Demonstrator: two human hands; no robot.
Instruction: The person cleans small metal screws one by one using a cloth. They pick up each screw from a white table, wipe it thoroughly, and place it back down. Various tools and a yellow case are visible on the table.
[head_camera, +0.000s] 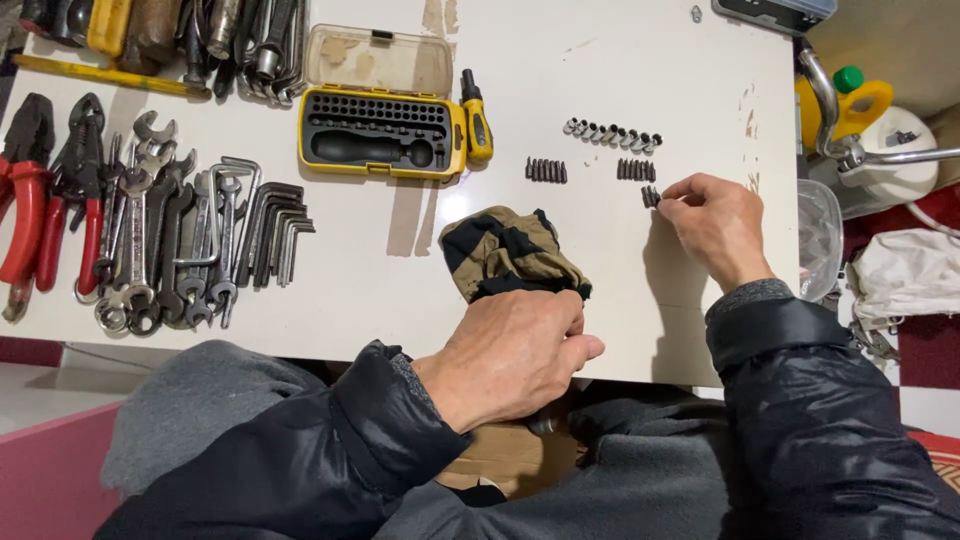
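Bit case (385, 130) behind the cloth (510, 255), wrenches (160, 240) left, bit rows (610, 150) right, perhaps three groups.

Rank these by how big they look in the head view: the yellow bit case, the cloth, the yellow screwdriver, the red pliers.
1. Yellow bit case
2. Cloth
3. Red pliers, partly cut off by the frame edge, so unsure against the cloth
4. Yellow screwdriver

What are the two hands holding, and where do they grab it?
The left hand grips the near edge of the tan and black cloth. The right hand pinches the right ends of a few small dark bits with its fingertips.
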